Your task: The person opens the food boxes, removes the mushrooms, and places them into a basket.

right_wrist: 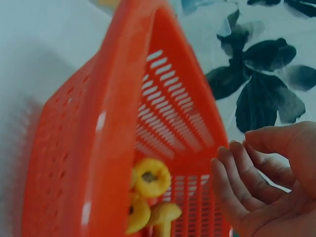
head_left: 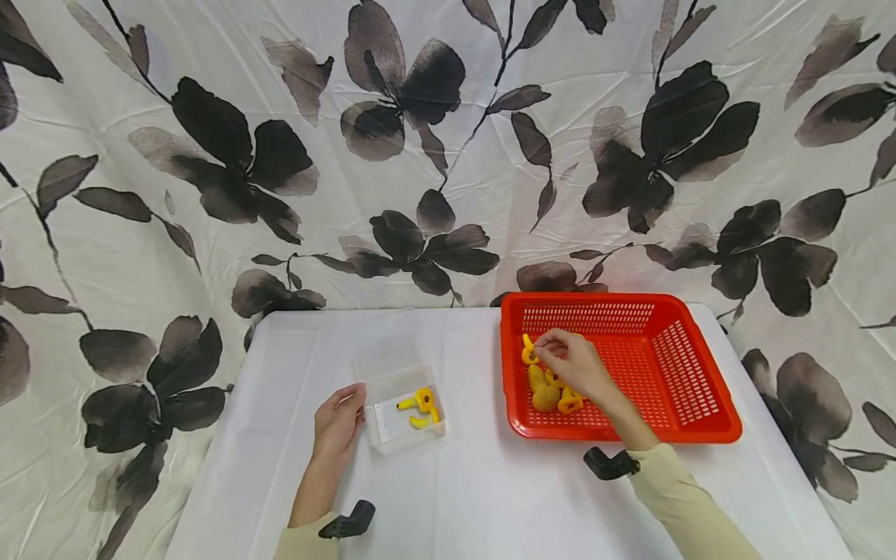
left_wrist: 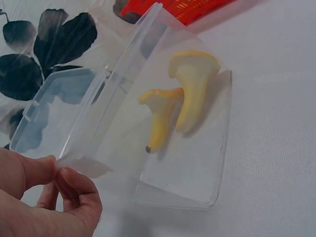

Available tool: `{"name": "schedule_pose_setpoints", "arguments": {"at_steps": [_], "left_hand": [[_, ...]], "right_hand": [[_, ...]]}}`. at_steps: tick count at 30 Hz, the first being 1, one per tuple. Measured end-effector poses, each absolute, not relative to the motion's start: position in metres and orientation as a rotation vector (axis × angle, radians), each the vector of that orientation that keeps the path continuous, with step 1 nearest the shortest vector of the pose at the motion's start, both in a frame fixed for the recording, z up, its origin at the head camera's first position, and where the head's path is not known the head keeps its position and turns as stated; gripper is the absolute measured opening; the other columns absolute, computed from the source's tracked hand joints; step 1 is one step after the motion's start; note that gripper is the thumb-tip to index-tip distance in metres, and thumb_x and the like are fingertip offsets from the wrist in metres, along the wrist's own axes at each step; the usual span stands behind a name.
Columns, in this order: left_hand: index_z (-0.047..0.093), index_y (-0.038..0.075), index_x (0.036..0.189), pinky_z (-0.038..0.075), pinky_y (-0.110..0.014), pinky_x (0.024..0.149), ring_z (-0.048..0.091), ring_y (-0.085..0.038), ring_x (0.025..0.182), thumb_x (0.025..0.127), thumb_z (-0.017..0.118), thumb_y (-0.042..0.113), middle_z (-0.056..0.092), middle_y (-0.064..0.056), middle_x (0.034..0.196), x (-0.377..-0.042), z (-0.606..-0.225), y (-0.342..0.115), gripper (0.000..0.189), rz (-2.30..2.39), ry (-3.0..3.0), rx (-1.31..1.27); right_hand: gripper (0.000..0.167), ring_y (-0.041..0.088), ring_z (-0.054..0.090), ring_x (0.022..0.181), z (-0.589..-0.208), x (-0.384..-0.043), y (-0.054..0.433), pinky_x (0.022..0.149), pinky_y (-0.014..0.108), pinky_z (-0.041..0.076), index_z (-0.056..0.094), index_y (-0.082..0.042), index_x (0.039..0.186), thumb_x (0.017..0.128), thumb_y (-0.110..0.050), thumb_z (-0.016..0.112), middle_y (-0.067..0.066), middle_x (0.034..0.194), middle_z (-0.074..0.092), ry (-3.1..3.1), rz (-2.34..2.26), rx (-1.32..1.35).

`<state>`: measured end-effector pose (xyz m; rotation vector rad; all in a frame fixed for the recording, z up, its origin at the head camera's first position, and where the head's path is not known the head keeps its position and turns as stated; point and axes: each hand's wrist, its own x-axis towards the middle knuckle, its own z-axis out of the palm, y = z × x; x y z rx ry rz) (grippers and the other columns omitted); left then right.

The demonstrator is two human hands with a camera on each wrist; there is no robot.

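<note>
My left hand (head_left: 336, 428) pinches the left edge of a clear plastic box (left_wrist: 212, 201) between thumb and fingertips. Two yellow mushrooms, a larger one (left_wrist: 195, 89) and a smaller one (left_wrist: 160, 118) with a dark stem tip, lie inside it. The box's lid (left_wrist: 54, 106) hangs open at the far side. Over the left part of a red basket (head_left: 689, 377) is my right hand (head_left: 575, 365), its fingers loosely bent and nothing between them. Below it several yellow mushrooms (right_wrist: 153, 177) lie in the basket, partly hidden by the hand in the head view.
Among the basket's mushrooms is a larger, browner piece (head_left: 545, 397). Box and basket stand on a white-covered table (head_left: 483, 482), the basket at the back right. Behind the table hangs a floral cloth (head_left: 420, 179).
</note>
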<state>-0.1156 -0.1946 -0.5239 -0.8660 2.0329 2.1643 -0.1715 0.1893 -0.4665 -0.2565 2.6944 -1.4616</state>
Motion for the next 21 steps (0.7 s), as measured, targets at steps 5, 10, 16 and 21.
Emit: {"name": "schedule_pose_setpoints", "arguments": {"at_steps": [5,10,16,21], "left_hand": [[0.056,-0.006,0.133,0.048,-0.017,0.069,0.057,-0.013,0.088,0.105,0.061,0.015,0.064,-0.004,0.102,-0.115,-0.524,-0.195,0.036,2.167,2.035,-0.867],[0.057,-0.005,0.132,0.048,-0.017,0.069,0.057,-0.015,0.090,0.105,0.061,0.015,0.063,-0.008,0.106,-0.114,-0.526,-0.194,0.034,2.160,2.044,-0.864],[0.057,-0.004,0.133,0.048,-0.017,0.070,0.057,-0.017,0.093,0.105,0.061,0.015,0.062,-0.011,0.111,-0.114,-0.528,-0.194,0.034,2.155,2.049,-0.869],[0.058,-0.006,0.132,0.048,-0.017,0.068,0.057,-0.015,0.088,0.104,0.063,0.016,0.064,-0.008,0.105,-0.114,-0.528,-0.194,0.036,2.175,2.047,-0.870]], "right_hand": [[0.008,0.028,0.068,0.089,-0.461,-0.176,0.170,0.084,0.035,0.057,0.068,0.000,0.103,0.098,-0.006,0.069,0.012,0.095,0.070,2.671,-1.501,-0.320],[0.009,0.027,0.066,0.093,-0.455,-0.178,0.149,0.089,0.043,0.057,0.069,-0.001,0.104,0.097,-0.006,0.070,0.011,0.098,0.069,2.658,-1.503,-0.353],[0.009,0.025,0.067,0.091,-0.450,-0.181,0.123,0.087,0.039,0.058,0.070,-0.002,0.103,0.096,-0.007,0.071,0.009,0.097,0.071,2.631,-1.519,-0.419],[0.010,0.024,0.067,0.091,-0.450,-0.183,0.103,0.087,0.038,0.058,0.070,-0.002,0.105,0.096,-0.008,0.071,0.009,0.097,0.072,2.592,-1.506,-0.484]]}}
